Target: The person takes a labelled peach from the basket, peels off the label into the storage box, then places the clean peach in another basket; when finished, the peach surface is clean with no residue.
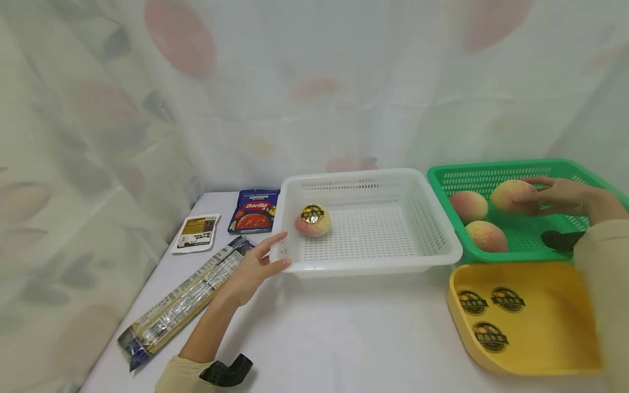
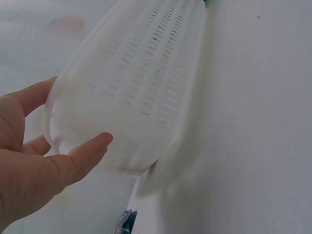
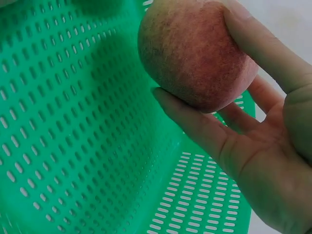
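My right hand (image 1: pixel 560 195) holds a peach (image 1: pixel 513 196) inside the green basket (image 1: pixel 472 176). In the right wrist view, thumb and fingers are curved round the red side of that peach (image 3: pixel 195 58), above the basket's slotted floor. Two more peaches (image 1: pixel 469 206) lie to its left in the basket. My left hand (image 1: pixel 255 267) grips the near left corner of the white basket (image 1: pixel 363 266), as the left wrist view shows it at the rim (image 2: pixel 47 117). A peach with a black and gold sticker (image 1: pixel 313 220) sits in the white basket's left part.
A yellow tray (image 1: pixel 545 327) with several black fruit stickers (image 1: pixel 508 299) stands in front of the green basket. Left of the white basket lie a blue Barilla pouch (image 1: pixel 254 212), a white packet (image 1: pixel 196 233) and a long pack (image 1: pixel 187 300). Curtains (image 1: pixel 314 98) hang behind.
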